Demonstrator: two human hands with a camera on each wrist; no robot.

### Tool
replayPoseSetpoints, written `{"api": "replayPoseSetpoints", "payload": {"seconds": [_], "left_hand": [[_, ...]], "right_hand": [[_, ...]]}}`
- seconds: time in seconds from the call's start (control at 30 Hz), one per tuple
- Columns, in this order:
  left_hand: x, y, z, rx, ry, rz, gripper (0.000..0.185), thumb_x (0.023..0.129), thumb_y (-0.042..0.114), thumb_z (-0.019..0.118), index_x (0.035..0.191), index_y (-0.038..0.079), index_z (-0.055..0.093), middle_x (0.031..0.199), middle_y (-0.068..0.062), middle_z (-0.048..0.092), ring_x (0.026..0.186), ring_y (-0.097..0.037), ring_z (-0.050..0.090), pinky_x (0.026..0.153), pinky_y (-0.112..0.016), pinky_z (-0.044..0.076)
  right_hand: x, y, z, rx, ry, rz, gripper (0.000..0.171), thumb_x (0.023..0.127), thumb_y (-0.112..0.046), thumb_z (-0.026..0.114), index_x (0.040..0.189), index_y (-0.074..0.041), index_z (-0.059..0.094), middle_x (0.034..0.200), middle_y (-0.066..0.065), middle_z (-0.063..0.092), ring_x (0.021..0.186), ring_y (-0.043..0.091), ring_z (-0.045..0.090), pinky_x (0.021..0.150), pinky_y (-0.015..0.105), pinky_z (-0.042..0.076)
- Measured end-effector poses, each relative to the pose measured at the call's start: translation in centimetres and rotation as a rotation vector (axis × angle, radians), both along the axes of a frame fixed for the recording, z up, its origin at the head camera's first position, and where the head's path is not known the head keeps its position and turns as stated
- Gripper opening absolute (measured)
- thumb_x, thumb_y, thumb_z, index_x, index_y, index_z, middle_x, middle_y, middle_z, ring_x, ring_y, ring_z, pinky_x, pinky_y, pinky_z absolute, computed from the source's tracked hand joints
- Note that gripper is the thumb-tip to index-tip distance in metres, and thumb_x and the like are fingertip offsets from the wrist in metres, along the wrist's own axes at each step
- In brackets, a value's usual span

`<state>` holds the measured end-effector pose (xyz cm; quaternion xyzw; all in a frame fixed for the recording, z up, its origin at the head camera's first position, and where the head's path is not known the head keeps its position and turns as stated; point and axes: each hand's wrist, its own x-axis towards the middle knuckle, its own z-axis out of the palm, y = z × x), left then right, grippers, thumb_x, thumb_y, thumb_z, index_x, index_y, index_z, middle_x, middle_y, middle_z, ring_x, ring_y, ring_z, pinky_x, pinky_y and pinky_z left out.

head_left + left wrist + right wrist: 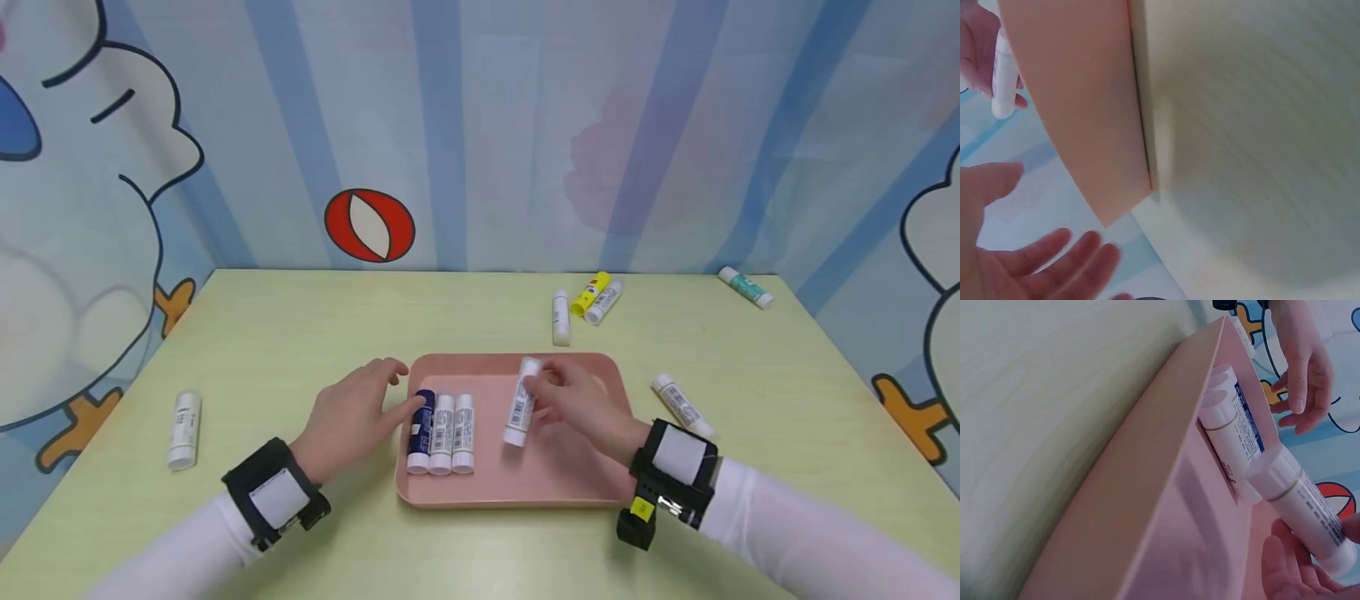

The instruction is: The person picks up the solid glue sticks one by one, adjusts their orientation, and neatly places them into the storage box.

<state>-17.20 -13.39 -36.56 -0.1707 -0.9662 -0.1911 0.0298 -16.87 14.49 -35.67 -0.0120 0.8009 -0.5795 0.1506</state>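
**Glue stick held over a pink tray**

Cartoon-printed curtains with blue stripes and a red-and-white ball back a pale green worktop (pixel 300 333). On it sits a pink tray (pixel 570 483).

The right hand (pixel 577 404) pinches a white glue stick (pixel 521 404) between thumb and fingertips, its grip closed round the upper half of the tube. The stick tilts slightly, its lower end at or just above the tray floor; the pictures do not settle which. In the right wrist view the same stick (pixel 1304 509) lies across the fingers, clear of the row beside it.

Just to the left of that grip, three sticks lie side by side in the tray, touching: a dark blue one (pixel 422 432) and two white ones (pixel 453 433).

The left hand (pixel 352 421) rests with loose, spread fingers, holding nothing, its fingertips at the blue stick's outer side.

Beyond the grip, near the curtain, lie a white stick (pixel 560 317) and a yellow stick (pixel 591 293) beside another white one. A green-labelled stick (pixel 746 287) lies far right, one more (pixel 682 406) just right of the tray, and one (pixel 183 429) well off to the left.
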Motion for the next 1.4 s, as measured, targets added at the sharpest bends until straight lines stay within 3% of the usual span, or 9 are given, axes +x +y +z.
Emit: {"api": "replayPoseSetpoints", "payload": {"seconds": [0.13, 0.3, 0.4, 0.63, 0.9, 1.2, 1.4], "left_hand": [[-0.4, -0.3, -0.2, -0.064, -0.163, 0.055, 0.048, 0.09, 0.039, 0.067, 0.12, 0.002, 0.061, 0.088, -0.006, 0.066, 0.065, -0.016, 0.055, 0.054, -0.028, 0.045], [-0.5, -0.1, -0.5, -0.084, -0.236, 0.042, 0.029, 0.092, 0.035, 0.066, 0.094, 0.006, 0.07, 0.065, 0.0, 0.057, 0.057, -0.015, 0.05, 0.051, -0.026, 0.038], [-0.6, 0.0, -0.8, -0.054, -0.254, 0.026, 0.024, 0.093, 0.029, 0.065, 0.079, 0.01, 0.068, 0.059, 0.001, 0.052, 0.053, -0.014, 0.048, 0.05, -0.026, 0.033], [-0.6, 0.4, -1.0, -0.045, -0.227, 0.007, 0.034, 0.092, 0.021, 0.064, 0.06, 0.013, 0.057, 0.052, 0.004, 0.043, 0.048, -0.012, 0.043, 0.047, -0.024, 0.028], [-0.6, 0.8, -0.7, -0.056, -0.223, 0.007, 0.036, 0.088, 0.018, 0.065, 0.054, 0.013, 0.055, 0.049, 0.006, 0.043, 0.045, -0.011, 0.04, 0.045, -0.024, 0.027], [-0.7, 0.8, -0.8, 0.043, -0.292, 0.009, 0.032, 0.088, 0.011, 0.065, 0.057, 0.011, 0.059, 0.049, 0.003, 0.053, 0.043, -0.012, 0.048, 0.044, -0.023, 0.034], [-0.7, 0.8, -0.9, 0.072, -0.307, 0.01, 0.03, 0.088, 0.009, 0.065, 0.059, 0.01, 0.06, 0.05, 0.002, 0.054, 0.043, -0.012, 0.052, 0.044, -0.023, 0.035]], "right_hand": [[-0.4, -0.7, 0.1, 0.015, -0.035, 0.093, 0.04, 0.099, -0.018, 0.055, 0.127, 0.008, 0.045, 0.1, 0.017, 0.061, 0.081, 0.021, 0.064, 0.076, 0.038, 0.055], [-0.9, -1.6, 0.1, 0.087, -0.073, 0.135, 0.04, 0.098, -0.015, 0.056, 0.13, 0.006, 0.043, 0.098, 0.016, 0.062, 0.078, 0.021, 0.064, 0.073, 0.038, 0.055], [-1.2, -2.1, -0.2, 0.159, -0.086, 0.147, 0.04, 0.098, -0.015, 0.056, 0.13, 0.004, 0.042, 0.097, 0.014, 0.061, 0.076, 0.021, 0.063, 0.07, 0.034, 0.054], [-1.8, -3.3, -1.1, 0.281, -0.108, 0.188, 0.036, 0.097, -0.017, 0.059, 0.124, 0.001, 0.045, 0.09, 0.01, 0.06, 0.073, 0.02, 0.058, 0.063, 0.028, 0.049], [-2.6, -4.3, -1.5, 0.343, -0.105, 0.224, 0.029, 0.095, -0.018, 0.062, 0.113, 0.0, 0.047, 0.073, 0.01, 0.06, 0.058, 0.018, 0.056, 0.054, 0.026, 0.044], [-3.4, -5.1, -1.3, 0.471, -0.079, 0.276, 0.02, 0.094, -0.02, 0.065, 0.092, -0.002, 0.055, 0.072, 0.007, 0.064, 0.059, 0.016, 0.061, 0.053, 0.025, 0.047], [-3.4, -5.7, -1.1, 0.518, -0.069, 0.291, 0.021, 0.093, -0.02, 0.067, 0.088, -0.003, 0.056, 0.072, 0.006, 0.064, 0.058, 0.015, 0.061, 0.053, 0.023, 0.045]]}}
